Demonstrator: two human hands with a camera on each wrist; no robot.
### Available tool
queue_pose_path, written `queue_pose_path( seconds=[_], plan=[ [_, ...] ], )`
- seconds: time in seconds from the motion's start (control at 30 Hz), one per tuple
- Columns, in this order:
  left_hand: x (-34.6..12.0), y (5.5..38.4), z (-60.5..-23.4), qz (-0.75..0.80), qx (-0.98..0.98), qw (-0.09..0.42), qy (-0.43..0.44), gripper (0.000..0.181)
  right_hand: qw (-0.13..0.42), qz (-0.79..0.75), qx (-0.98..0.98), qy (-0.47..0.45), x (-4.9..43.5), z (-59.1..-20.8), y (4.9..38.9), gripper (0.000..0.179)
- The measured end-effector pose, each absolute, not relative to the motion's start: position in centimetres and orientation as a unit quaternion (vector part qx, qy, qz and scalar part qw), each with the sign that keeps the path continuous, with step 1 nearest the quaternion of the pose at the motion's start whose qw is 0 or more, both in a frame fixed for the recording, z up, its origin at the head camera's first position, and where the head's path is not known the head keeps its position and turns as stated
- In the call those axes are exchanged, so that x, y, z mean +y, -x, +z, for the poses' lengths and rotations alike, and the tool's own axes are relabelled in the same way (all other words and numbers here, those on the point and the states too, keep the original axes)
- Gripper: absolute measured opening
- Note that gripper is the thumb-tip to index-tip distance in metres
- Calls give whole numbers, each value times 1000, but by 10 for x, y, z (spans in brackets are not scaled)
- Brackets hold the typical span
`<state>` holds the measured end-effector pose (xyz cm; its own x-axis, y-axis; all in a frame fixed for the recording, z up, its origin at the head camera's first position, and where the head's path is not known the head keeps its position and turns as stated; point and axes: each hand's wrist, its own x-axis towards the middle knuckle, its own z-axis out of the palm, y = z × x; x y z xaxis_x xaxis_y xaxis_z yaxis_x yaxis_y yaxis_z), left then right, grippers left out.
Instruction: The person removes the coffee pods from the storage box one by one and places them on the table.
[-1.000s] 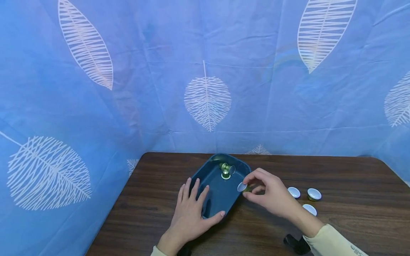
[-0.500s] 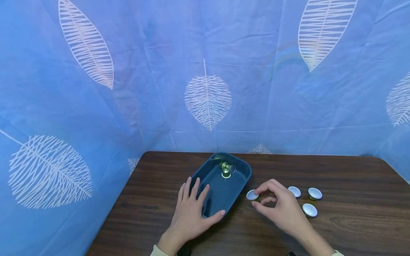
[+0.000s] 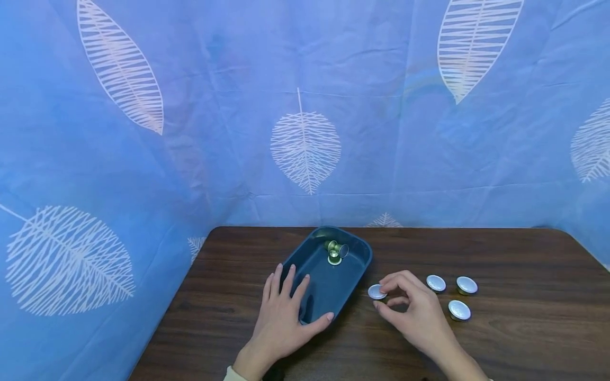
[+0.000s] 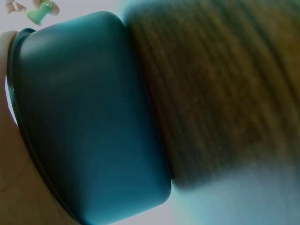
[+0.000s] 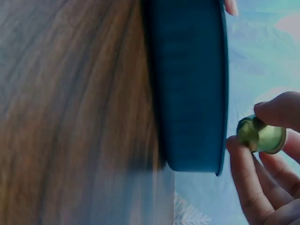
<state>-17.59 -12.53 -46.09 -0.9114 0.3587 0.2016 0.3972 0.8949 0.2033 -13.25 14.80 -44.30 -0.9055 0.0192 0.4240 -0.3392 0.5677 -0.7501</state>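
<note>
In the head view my right hand (image 3: 416, 312) pinches a green coffee capsule (image 3: 377, 291) between thumb and fingers, its pale foil lid turned upward. The capsule is just right of a dark blue tray (image 3: 350, 288), apart from it. The right wrist view shows the capsule's green body (image 5: 269, 138) between the fingers. My left hand (image 3: 281, 323) rests on the near end of the tray with fingers spread and mostly straight, thumb at the near right rim. Several green capsules (image 3: 335, 251) lie clustered at the tray's far end, some tipped over.
Right of my right hand, three more capsules stand lid-up on the brown wooden table (image 3: 524, 338): one at the left (image 3: 436, 283), one at the right (image 3: 466, 286), one nearer (image 3: 459, 310). A blue leaf-patterned cloth (image 3: 238, 132) hangs behind the table.
My right hand has moved from the tray's right rim slightly right and nearer with the capsule, whose lid has turned from tilted to facing up. My left hand and the tray stay put.
</note>
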Motion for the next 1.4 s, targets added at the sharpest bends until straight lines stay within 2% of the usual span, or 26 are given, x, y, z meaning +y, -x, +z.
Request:
queue_pose_path(
  seconds=[0.67,0.87,1.0,1.17,1.4],
  plan=[
    [-125,177,-459,-118,-970,74,200,95,248,378,-885,-112,158,-445,127,38],
    [-125,177,-460,-121,-969,71,204,96,253,331,-905,-85,169,-447,127,37],
    [-126,178,-460,-116,-970,69,203,96,236,277,-930,-48,176,-445,127,33],
    [-126,178,-460,-115,-970,68,201,96,181,238,-954,-1,184,-443,127,29],
    [-126,178,-460,-115,-971,61,201,97,132,236,-963,4,191,-448,129,26]
  ],
)
